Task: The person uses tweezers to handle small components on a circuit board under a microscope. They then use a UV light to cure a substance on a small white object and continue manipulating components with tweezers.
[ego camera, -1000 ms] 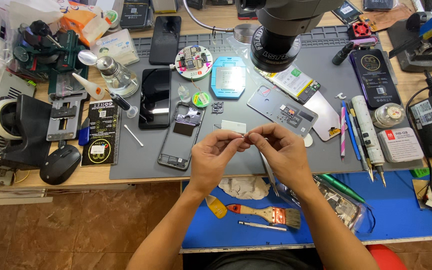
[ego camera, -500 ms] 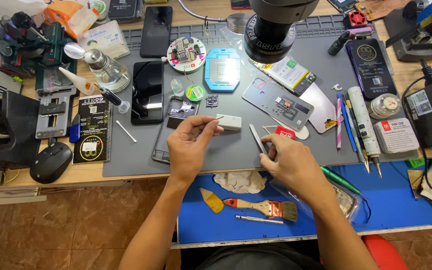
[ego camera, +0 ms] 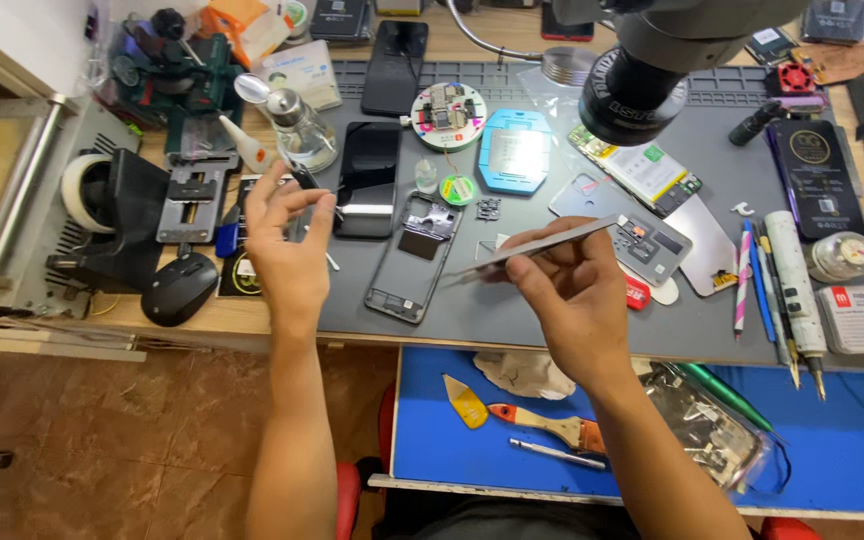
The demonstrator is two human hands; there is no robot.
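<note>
The right hand (ego camera: 577, 300) pinches a pair of metal tweezers (ego camera: 537, 246), which point left over the grey mat (ego camera: 512, 310); their tips hang just above the opened phone frame (ego camera: 414, 255) lying there. The left hand (ego camera: 287, 245) is raised at the mat's left edge with thumb and forefinger closed together (whether something tiny sits between them cannot be told).

Behind that hand stand a glass pump bottle (ego camera: 297, 130) and a dark phone (ego camera: 370, 180) — both near, neither touched. A microscope head (ego camera: 642, 70) hangs over the far right of the mat. A black mouse (ego camera: 180, 288) rests on the wooden bench to the left. Nearer the body, a blue tray (ego camera: 832, 440) holds a brush (ego camera: 542, 425) and a yellow pick (ego camera: 465, 400). Brown floor tiles show below.
</note>
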